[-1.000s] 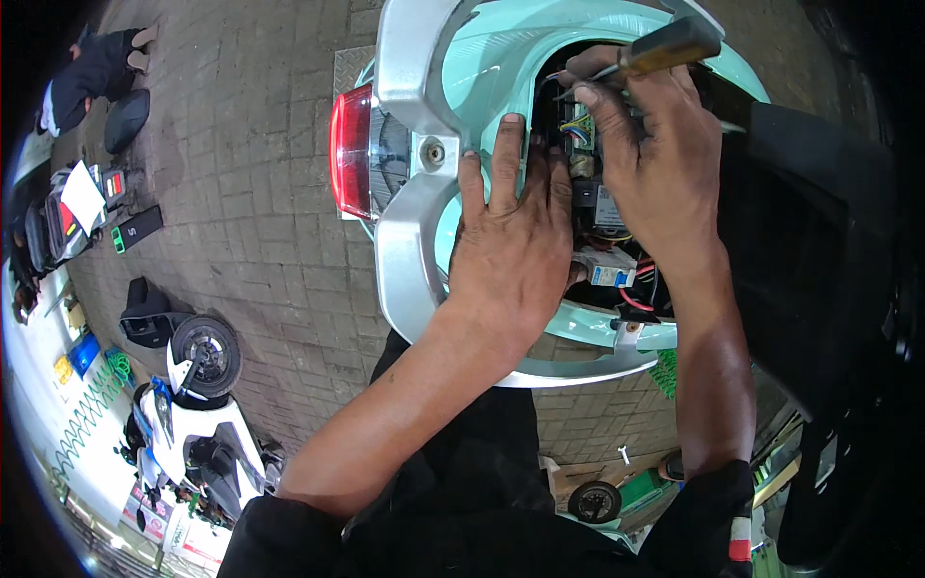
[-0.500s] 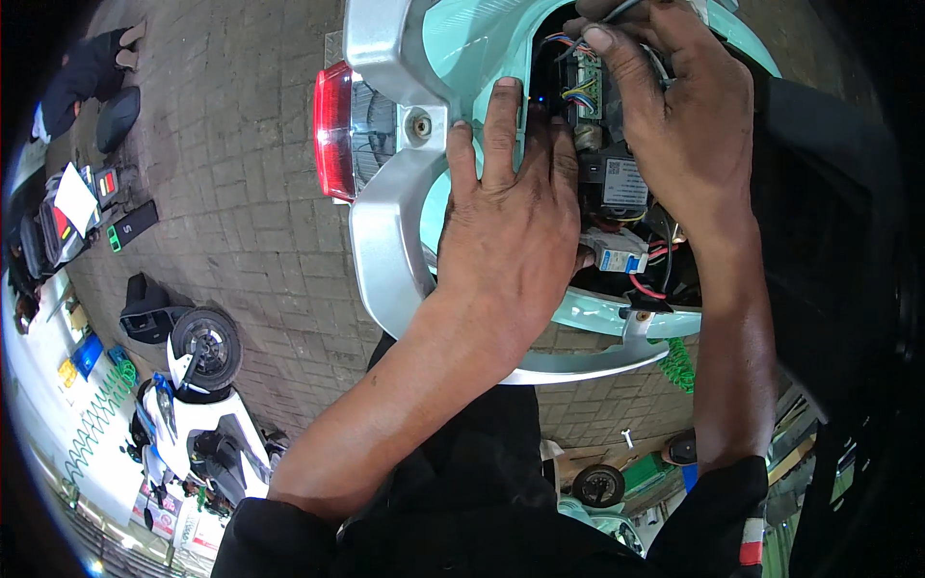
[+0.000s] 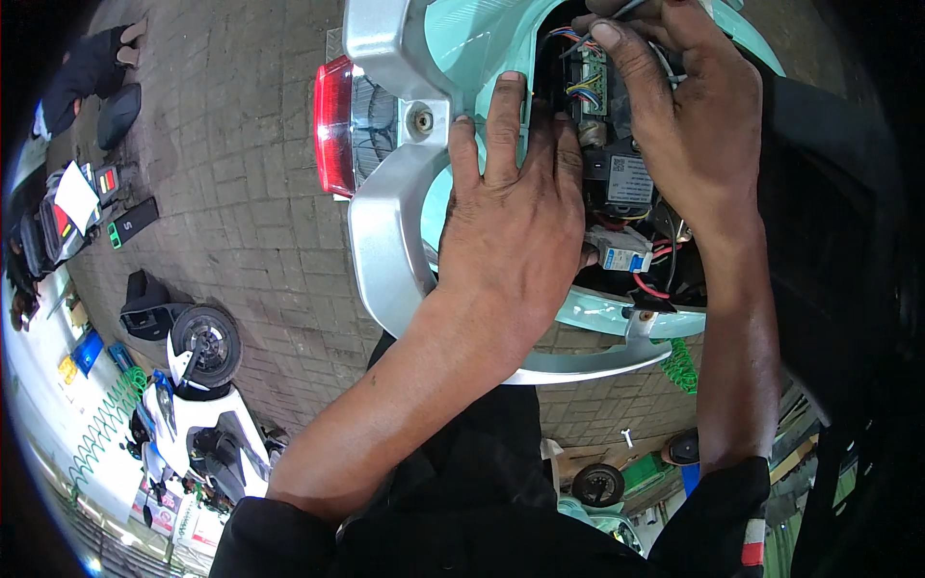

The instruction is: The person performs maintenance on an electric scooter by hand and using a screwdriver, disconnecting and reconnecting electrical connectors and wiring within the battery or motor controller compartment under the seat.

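Note:
My left hand (image 3: 515, 226) lies open, fingers spread, along the edge of the mint-green scooter body panel (image 3: 488, 48). Its fingertips rest beside the opened compartment. Over the compartment's far side, my right hand (image 3: 699, 135) pinches a thin grey cable (image 3: 631, 7) between thumb and fingers; the other fingers are partly cut off by the frame. Below its thumb sits a connector block (image 3: 590, 77) with coloured wires. A black control box (image 3: 628, 183) with a pale label is nearer to me, and a white-and-blue breaker switch (image 3: 624, 255) with red wires lies close to my left thumb.
A silver grab rail (image 3: 390, 241) curves around the tail, with a red tail light (image 3: 335, 125) at its left. The dark seat (image 3: 829, 231) stands at the right. On the brick floor are a white motorcycle (image 3: 217, 424), a black box (image 3: 133, 223) and a person (image 3: 82, 82) at far left.
My right hand has shifted slightly to the right, still pinching the cable. My left hand stays spread on the panel with barely any movement.

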{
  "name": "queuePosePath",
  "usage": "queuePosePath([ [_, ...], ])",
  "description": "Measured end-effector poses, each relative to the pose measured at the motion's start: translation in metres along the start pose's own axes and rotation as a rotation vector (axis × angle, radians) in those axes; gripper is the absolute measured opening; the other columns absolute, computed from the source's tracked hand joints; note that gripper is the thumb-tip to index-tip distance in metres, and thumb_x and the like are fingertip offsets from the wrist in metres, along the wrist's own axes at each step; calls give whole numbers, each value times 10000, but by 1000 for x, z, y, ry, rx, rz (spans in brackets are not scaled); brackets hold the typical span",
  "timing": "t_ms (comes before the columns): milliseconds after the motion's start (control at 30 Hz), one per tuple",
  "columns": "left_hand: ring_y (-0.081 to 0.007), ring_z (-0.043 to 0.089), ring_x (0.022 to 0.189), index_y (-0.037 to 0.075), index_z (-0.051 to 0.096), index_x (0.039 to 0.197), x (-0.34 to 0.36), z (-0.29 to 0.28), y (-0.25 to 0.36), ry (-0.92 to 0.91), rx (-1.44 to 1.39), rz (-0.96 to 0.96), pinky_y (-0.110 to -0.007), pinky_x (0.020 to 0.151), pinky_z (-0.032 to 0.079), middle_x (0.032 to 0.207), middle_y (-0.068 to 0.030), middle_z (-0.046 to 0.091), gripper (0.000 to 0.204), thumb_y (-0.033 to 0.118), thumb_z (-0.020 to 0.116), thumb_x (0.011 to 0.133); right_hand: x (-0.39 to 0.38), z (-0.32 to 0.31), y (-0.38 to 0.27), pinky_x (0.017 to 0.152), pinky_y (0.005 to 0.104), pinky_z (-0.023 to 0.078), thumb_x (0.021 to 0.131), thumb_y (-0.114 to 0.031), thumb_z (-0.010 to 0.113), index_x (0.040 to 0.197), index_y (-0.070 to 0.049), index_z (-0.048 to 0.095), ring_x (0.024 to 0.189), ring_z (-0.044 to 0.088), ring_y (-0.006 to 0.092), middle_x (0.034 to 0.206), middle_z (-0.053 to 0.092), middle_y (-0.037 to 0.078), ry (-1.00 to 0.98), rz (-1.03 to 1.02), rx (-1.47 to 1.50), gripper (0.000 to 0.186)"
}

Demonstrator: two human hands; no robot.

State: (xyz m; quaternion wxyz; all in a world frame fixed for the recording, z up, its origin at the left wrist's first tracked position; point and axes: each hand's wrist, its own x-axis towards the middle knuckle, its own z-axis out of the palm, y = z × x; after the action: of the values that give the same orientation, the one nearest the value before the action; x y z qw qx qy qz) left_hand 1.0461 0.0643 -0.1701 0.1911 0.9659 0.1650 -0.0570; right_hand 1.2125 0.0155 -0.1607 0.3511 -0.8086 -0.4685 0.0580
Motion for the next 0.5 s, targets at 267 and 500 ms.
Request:
queuePosePath([
  [267,-467,214,1502,-106,467,1456,0,2,2,1,-8,0,-628,1174,230,1438,-249,534,982,370,890,708,-1,5,9,1053,577,429,936,-78,688,952,12,673,858,700,374,852,673,182,-15,12,45,94],
  [500,-432,233,1504,-1,565,1437,-1,6,6,-40,174,-16,-607,1184,231,1435,-159,557,905,539,799,750,-7,-5,-19,1116,626,374,947,-106,687,955,-2,673,868,699,390,851,673,176,17,-53,-144,105],
])
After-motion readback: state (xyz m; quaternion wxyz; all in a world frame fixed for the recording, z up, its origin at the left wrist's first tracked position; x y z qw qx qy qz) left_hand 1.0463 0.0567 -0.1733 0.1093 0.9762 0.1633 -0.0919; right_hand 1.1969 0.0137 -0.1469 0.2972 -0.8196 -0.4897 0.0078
